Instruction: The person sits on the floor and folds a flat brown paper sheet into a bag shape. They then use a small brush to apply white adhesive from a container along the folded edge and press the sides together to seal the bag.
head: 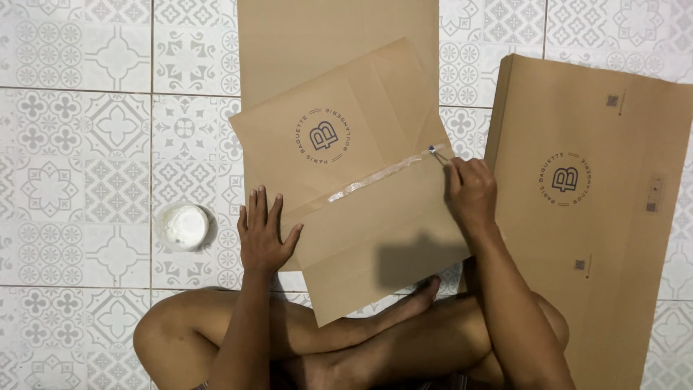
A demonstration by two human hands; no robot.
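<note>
Left hand spread flat on brown paper sheet, right hand grip pinching small brush.

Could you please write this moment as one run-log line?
left hand: flat on brown paper sheet | right hand: holding small brush at glue strip | white glue pot: on tiled floor

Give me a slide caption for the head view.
Left hand pins brown paper sheet; right hand brushes glue along its fold.

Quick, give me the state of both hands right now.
Left hand: open, flat on the brown paper sheet, holding nothing.
Right hand: closed in a grip on a small brush at the glossy glue strip.
</note>
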